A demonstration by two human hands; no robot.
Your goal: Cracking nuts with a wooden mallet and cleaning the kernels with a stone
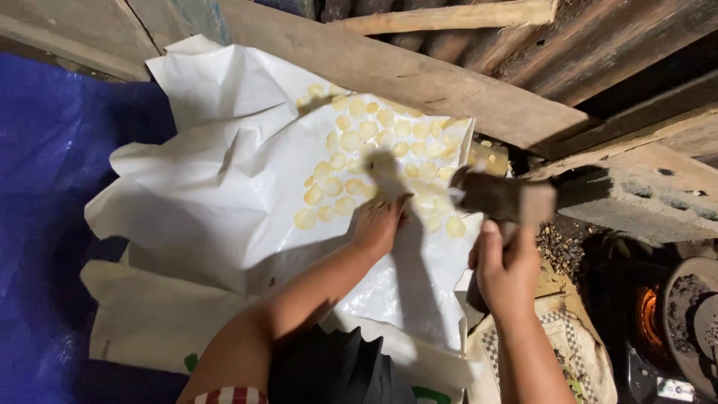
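Left hand [380, 221] stretched forward from a bare forearm, palm down, fingers splayed loosely and resting flat on the white sheet [217, 202]. Fingertips touching the near edge of a patch of pale round discs [374, 150], laid out in rows across the sheet's far half. Nothing clasped in this hand, only pressing on the sheet beside the discs.

Right hand [505, 269] raised beside it, wrist bent upward, fingers wrapped tight round the handle of a wooden mallet [502, 198]. Mallet head held level just above the right edge of the sheet, near the outermost discs, blurred. Thumb pointing up along the handle's left side.

Sheet crumpled at its far-left corner, spread over a blue tarp [52, 187] on the left and a second pale sheet [149, 322] below. Dark shadows of hand and mallet cast across the discs and down the middle of the white sheet.

Beyond the sheet, rough wooden planks [419, 75] running diagonally. To the right, a grey block [636, 198], and below it a glow of embers [649, 314] beside a round dark pan [692, 322]. Checked cloth [557, 337] under the right forearm. Dark clothing and a red-and-white striped hem [232, 395] at the bottom edge.
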